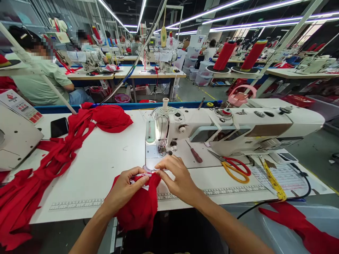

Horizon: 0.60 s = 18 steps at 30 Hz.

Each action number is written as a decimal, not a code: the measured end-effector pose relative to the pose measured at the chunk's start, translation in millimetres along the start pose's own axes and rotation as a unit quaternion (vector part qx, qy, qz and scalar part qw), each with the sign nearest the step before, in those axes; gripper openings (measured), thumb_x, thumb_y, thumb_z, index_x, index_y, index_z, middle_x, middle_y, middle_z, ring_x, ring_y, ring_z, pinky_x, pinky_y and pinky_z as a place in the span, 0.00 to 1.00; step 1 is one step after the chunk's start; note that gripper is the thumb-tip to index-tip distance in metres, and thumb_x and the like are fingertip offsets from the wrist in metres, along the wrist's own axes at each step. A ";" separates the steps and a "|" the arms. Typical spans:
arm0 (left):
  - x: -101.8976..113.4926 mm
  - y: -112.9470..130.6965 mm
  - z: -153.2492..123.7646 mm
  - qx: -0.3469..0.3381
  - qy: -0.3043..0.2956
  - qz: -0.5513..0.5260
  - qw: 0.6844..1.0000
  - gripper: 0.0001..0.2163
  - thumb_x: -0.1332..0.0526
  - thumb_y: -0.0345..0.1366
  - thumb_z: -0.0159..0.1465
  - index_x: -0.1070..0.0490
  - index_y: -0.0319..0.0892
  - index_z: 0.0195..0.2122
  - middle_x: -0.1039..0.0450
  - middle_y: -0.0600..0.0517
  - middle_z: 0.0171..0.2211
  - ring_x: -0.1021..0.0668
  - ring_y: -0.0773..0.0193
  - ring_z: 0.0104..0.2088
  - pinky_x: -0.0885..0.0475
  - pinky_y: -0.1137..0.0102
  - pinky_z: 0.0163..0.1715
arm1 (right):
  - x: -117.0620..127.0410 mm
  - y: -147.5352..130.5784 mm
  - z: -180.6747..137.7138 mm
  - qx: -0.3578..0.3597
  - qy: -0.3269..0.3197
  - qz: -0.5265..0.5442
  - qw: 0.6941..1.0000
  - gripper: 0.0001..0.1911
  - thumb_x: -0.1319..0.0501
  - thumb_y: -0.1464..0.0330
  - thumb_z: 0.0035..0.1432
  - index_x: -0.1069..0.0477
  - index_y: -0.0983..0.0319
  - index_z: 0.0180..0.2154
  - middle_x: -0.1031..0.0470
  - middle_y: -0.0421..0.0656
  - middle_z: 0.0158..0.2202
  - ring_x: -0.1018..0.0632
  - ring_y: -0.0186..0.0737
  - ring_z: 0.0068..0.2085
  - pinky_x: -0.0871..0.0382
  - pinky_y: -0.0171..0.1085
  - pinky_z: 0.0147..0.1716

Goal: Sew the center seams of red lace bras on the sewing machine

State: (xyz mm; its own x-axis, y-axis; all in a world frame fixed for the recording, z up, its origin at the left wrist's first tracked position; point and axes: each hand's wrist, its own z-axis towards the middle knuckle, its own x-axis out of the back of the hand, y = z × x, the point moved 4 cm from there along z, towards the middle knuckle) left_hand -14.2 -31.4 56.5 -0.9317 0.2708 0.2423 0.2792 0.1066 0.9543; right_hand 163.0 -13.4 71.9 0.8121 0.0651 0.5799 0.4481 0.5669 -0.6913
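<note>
My left hand pinches a piece of red fabric near its upper edge, where a white strip or label shows between the fingers. The fabric hangs over the table's front edge. My right hand has thumb and forefinger closed at the upper right corner of the same fabric. Just beyond both hands stands a white sewing machine; its needle and presser foot are a short way from my right fingers. A ruler scale printed on the white table runs beneath my wrists.
Scissors with red and yellow handles and an awl lie right of the hands. A yellow tape measure crosses a paper sheet. Heaped red fabric and a phone are left. A person sits beyond the table.
</note>
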 end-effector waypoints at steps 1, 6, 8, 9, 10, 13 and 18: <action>-0.4 0.0 -0.5 -0.003 -0.001 -0.001 1.000 0.13 0.39 0.48 0.65 0.25 0.43 0.35 0.28 0.55 0.30 0.29 0.64 0.33 0.35 0.73 0.35 | -0.5 -2.2 -2.9 0.001 -0.004 -0.018 1.000 0.03 0.41 0.70 0.65 0.30 0.58 0.37 0.25 0.39 0.35 0.26 0.39 0.40 0.39 0.41 0.43; -3.8 1.2 -0.7 -0.005 0.007 0.004 1.000 0.14 0.38 0.49 0.63 0.25 0.43 0.34 0.28 0.54 0.31 0.29 0.64 0.31 0.35 0.73 0.30 | -7.6 -8.5 -10.6 -0.013 -0.019 -0.051 0.998 0.06 0.39 0.72 0.63 0.32 0.58 0.32 0.27 0.36 0.30 0.27 0.36 0.35 0.42 0.39 0.39; -4.9 1.0 0.1 -0.009 0.006 0.005 1.000 0.14 0.38 0.49 0.63 0.25 0.43 0.34 0.27 0.54 0.31 0.28 0.63 0.32 0.35 0.73 0.31 | -9.1 -9.9 -11.2 -0.012 -0.005 -0.049 0.999 0.06 0.39 0.73 0.62 0.32 0.59 0.32 0.27 0.36 0.30 0.27 0.36 0.34 0.43 0.39 0.40; -5.3 0.5 0.5 -0.012 0.003 0.006 1.000 0.14 0.38 0.49 0.63 0.25 0.43 0.34 0.27 0.54 0.31 0.28 0.63 0.32 0.34 0.73 0.32 | -9.8 -10.4 -11.2 -0.012 -0.003 -0.045 0.999 0.06 0.39 0.73 0.61 0.33 0.59 0.32 0.27 0.36 0.30 0.27 0.35 0.34 0.43 0.39 0.40; -5.5 -0.1 0.8 -0.013 0.001 0.007 1.000 0.13 0.38 0.48 0.64 0.25 0.43 0.34 0.27 0.54 0.31 0.28 0.63 0.33 0.34 0.73 0.34 | -10.3 -10.8 -11.2 -0.013 -0.002 -0.040 0.999 0.06 0.39 0.74 0.61 0.33 0.59 0.32 0.27 0.35 0.30 0.27 0.35 0.34 0.43 0.39 0.39; -5.5 -1.3 0.9 -0.015 -0.005 0.004 1.000 0.10 0.37 0.45 0.63 0.25 0.44 0.36 0.25 0.53 0.35 0.25 0.62 0.37 0.32 0.72 0.37 | -11.3 -10.8 -11.0 -0.016 -0.013 -0.034 0.999 0.07 0.41 0.75 0.60 0.35 0.59 0.31 0.28 0.35 0.29 0.27 0.34 0.33 0.43 0.38 0.39; -7.2 0.9 -0.1 -0.021 -0.014 0.016 1.000 0.08 0.36 0.39 0.60 0.24 0.46 0.40 0.22 0.52 0.42 0.23 0.58 0.45 0.29 0.69 0.44 | -11.7 -7.8 -11.7 -0.019 -0.031 -0.043 0.998 0.08 0.45 0.75 0.59 0.40 0.59 0.29 0.30 0.36 0.28 0.29 0.35 0.32 0.41 0.38 0.37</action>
State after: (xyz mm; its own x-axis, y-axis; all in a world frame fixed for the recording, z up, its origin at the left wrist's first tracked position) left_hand -7.3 -33.3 55.7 -0.9151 0.3002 0.2691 0.2990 0.0574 0.9525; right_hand 154.4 -28.2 65.5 0.7459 0.0690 0.6625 0.5300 0.5409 -0.6530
